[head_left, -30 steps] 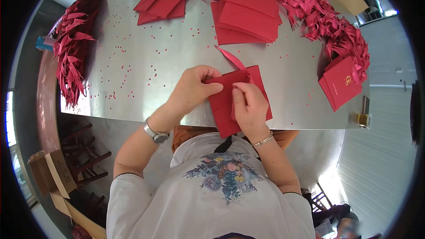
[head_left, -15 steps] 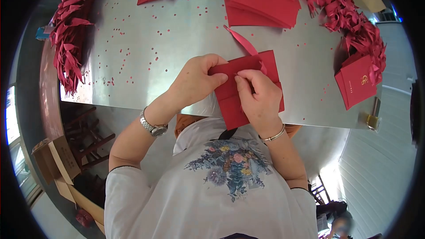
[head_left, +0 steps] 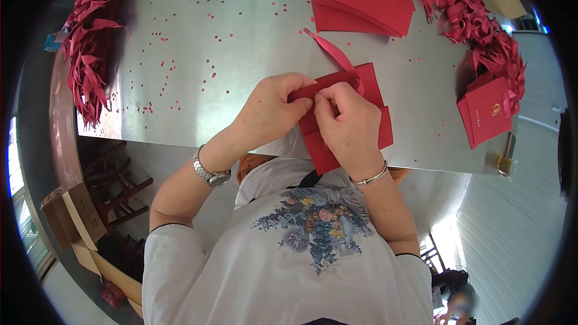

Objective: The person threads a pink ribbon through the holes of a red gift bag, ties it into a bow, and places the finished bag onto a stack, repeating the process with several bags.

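A red paper bag (head_left: 373, 93) lies slightly tilted at the table's front edge, under both hands. My left hand (head_left: 274, 105) is closed on its upper left part, thumb on top. My right hand (head_left: 348, 117) is pinched over the bag's middle, its fingertips close to my left thumb. What is between those fingertips is too small to make out. A red ribbon (head_left: 331, 50) runs from the bag's top edge up and to the left, with its pointed end over the table.
The metal table (head_left: 180, 36) carries scattered red dots. Flat red bags (head_left: 361, 0) lie at the back. Ribboned bags line the left (head_left: 90, 54) and right (head_left: 481, 42) sides, with a gold-printed bag (head_left: 486, 113) at the right. A cardboard box (head_left: 81, 213) stands lower left.
My right fingertips have shifted slightly left, closer to my left thumb. The held bag has turned and moved slightly to the right.
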Demonstrator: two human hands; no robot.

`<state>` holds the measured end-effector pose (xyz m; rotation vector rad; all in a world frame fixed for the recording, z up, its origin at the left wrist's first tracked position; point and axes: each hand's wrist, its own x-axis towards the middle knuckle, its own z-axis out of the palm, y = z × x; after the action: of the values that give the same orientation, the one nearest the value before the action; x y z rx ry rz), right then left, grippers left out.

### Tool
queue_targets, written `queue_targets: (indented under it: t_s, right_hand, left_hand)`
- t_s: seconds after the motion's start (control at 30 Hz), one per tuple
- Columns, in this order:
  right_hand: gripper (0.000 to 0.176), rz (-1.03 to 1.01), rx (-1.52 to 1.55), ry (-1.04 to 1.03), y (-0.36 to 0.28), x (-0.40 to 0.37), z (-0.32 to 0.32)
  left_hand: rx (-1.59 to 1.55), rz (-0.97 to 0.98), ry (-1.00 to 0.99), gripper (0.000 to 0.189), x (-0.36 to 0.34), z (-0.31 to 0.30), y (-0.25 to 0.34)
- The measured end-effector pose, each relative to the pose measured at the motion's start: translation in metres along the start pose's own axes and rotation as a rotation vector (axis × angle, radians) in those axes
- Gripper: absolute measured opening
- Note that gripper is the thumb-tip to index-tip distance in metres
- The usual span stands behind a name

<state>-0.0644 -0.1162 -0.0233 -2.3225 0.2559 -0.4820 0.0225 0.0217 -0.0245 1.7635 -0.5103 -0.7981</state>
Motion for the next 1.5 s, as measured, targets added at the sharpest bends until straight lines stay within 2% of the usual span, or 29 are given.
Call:
queue_targets:
  t_s: [0.1, 0.17, 0.2, 0.23, 0.27, 0.37, 0.4, 0.47, 0.53, 0.57, 0.63, 0.87, 1.0, 1.07, 1.3, 1.5]
  right_hand:
    - [0.012, -0.024, -0.049, -0.012, 0.0, 0.001, 0.0]
    - [0.012, -0.063, -0.082, -0.009, -0.002, 0.002, 0.0]
    - [0.013, -0.116, -0.206, -0.05, -0.005, 0.004, -0.002]
    - [0.013, -0.168, -0.329, -0.09, -0.008, 0.005, -0.004]
    - [0.013, -0.166, -0.329, -0.09, -0.008, 0.005, -0.004]
    - [0.013, -0.221, -0.413, -0.147, -0.004, 0.007, -0.003]
    - [0.012, -0.166, -0.347, -0.125, 0.0, 0.007, -0.001]
    - [0.012, -0.115, -0.285, -0.099, 0.002, 0.005, -0.001]
    - [0.01, 0.021, -0.006, -0.037, 0.002, 0.004, -0.004]
    - [0.01, 0.018, -0.005, -0.037, 0.003, 0.002, -0.004]
    - [0.01, -0.026, 0.083, 0.028, 0.005, -0.004, -0.004]
    - [0.007, -0.025, 0.157, 0.014, 0.007, -0.008, -0.008]
    - [0.006, 0.005, 0.158, 0.031, 0.007, -0.009, -0.002]
    - [0.005, -0.008, 0.145, 0.067, 0.005, -0.009, 0.0]
    - [0.006, -0.037, 0.05, 0.035, 0.003, -0.002, 0.001]
    - [0.007, -0.239, -0.191, -0.024, 0.004, 0.008, 0.002]
  left_hand:
    - [0.094, -0.002, 0.025, 0.018, -0.001, 0.003, 0.004]
    - [0.21, 0.151, 0.089, 0.021, -0.003, 0.006, 0.003]
    - [0.209, 0.15, 0.089, 0.021, -0.003, 0.007, 0.003]
    - [0.251, 0.231, 0.101, 0.021, -0.002, 0.009, 0.003]
    - [0.292, 0.312, 0.113, 0.022, -0.002, 0.01, 0.003]
    - [0.327, 0.361, 0.094, 0.022, -0.001, 0.01, 0.005]
    - [0.325, 0.366, 0.096, 0.022, -0.001, 0.009, 0.007]
    - [0.229, 0.198, 0.131, 0.02, 0.0, 0.007, 0.01]
    - [0.188, 0.135, 0.114, 0.02, 0.004, 0.001, 0.008]
    - [0.149, 0.063, 0.089, 0.02, 0.006, -0.001, 0.007]
    - [0.126, 0.051, 0.078, 0.02, 0.009, -0.004, 0.006]
    - [-0.006, -0.095, 0.002, 0.019, 0.008, -0.007, 0.011]
    - [-0.011, -0.062, 0.008, 0.019, 0.007, -0.008, 0.007]
    - [-0.1, -0.138, -0.004, 0.018, 0.007, -0.009, 0.005]
    - [-0.172, -0.169, -0.02, 0.018, 0.006, -0.011, 0.007]
    - [-0.189, -0.122, -0.029, 0.023, 0.008, -0.013, 0.004]
